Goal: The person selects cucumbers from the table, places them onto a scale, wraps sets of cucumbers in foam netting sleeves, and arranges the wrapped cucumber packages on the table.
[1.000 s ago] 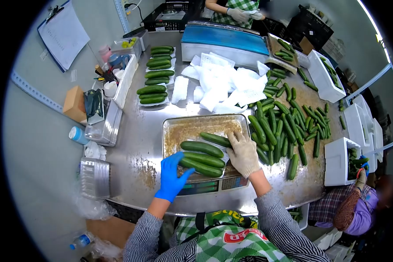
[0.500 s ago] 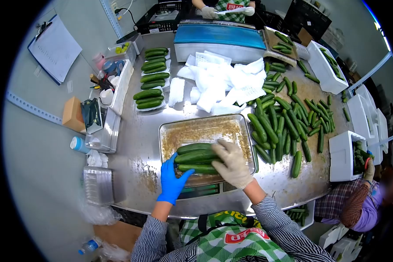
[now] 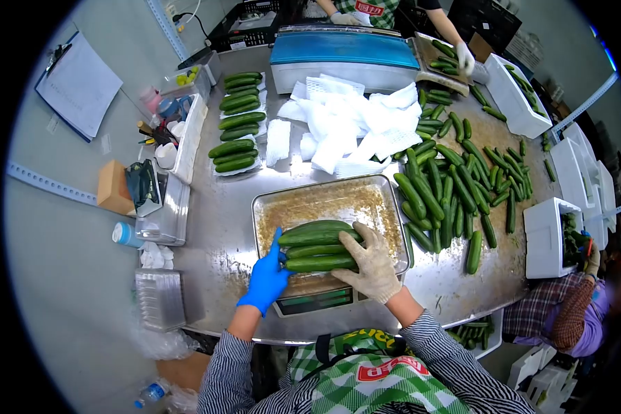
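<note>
Several green cucumbers [image 3: 317, 249] lie side by side in a stained metal tray [image 3: 269, 198]. My left hand [image 3: 265, 279], in a blue glove, closes around their left ends. At their right ends is my right hand [image 3: 372, 265] in a pale fabric glove, its fingers curled over them. Beneath the tray, the front of what looks like a scale [image 3: 317, 301] shows. Just right of the tray lies a large heap of loose cucumbers [image 3: 448, 193].
White foam sleeves [image 3: 352, 124] lie beyond the tray, near cucumbers on foam [image 3: 238, 131]. A blue-topped machine [image 3: 345, 58] stands behind. White boxes [image 3: 548, 238] line the right side. One co-worker's gloved hand [image 3: 465, 59] is at the far tray; another person [image 3: 566, 310] works at right.
My hands have drawn the cucumbers into a tighter group, the right hand now pressed to their ends. The far co-worker's hand has moved to the small tray of cucumbers.
</note>
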`<control>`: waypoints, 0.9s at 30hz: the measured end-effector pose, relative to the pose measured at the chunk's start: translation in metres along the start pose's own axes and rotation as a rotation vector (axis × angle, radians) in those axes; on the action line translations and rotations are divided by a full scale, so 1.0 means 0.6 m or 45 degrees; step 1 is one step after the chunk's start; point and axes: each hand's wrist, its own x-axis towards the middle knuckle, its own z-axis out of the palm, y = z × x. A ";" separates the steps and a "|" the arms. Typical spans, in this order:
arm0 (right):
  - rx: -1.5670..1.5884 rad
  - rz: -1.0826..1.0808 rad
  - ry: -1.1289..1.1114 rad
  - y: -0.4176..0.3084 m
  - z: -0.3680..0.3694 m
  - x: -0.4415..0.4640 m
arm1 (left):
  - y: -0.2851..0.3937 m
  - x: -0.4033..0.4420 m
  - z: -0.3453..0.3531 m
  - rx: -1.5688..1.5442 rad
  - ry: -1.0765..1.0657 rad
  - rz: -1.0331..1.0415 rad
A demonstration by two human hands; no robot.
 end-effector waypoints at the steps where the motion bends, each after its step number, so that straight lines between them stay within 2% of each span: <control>1: 0.017 0.014 0.006 0.000 0.001 0.000 | -0.003 0.001 -0.001 -0.023 -0.010 0.016; 2: 0.032 0.027 0.010 0.000 0.000 0.002 | -0.005 0.003 -0.003 -0.048 -0.018 0.033; 5: 0.090 0.061 -0.038 -0.005 -0.008 0.010 | -0.005 -0.014 -0.059 -0.593 -0.336 -0.184; 8: 0.199 -0.004 -0.013 -0.002 -0.003 0.013 | -0.012 -0.034 -0.049 -0.640 -0.279 -0.288; 11: 0.404 0.221 0.114 0.004 0.012 0.022 | 0.006 -0.042 -0.041 -0.398 -0.192 -0.265; 14: 0.357 0.318 -0.046 0.001 -0.006 0.041 | 0.009 -0.050 -0.024 -0.310 -0.068 -0.284; 18: 0.698 0.430 -0.008 -0.009 -0.023 0.044 | 0.022 -0.058 -0.013 -0.248 0.036 -0.320; 19: 0.698 0.335 0.044 0.004 -0.011 0.038 | 0.029 -0.060 -0.012 -0.244 0.038 -0.330; 22: 0.926 0.452 0.113 0.028 0.020 0.023 | 0.041 -0.065 -0.015 -0.237 0.061 -0.309; 24: 0.888 0.500 0.097 0.029 0.022 0.022 | 0.042 -0.070 -0.014 -0.251 0.108 -0.242; 27: 0.853 0.507 0.080 0.025 0.017 0.024 | 0.042 -0.067 -0.027 -0.460 0.088 -0.286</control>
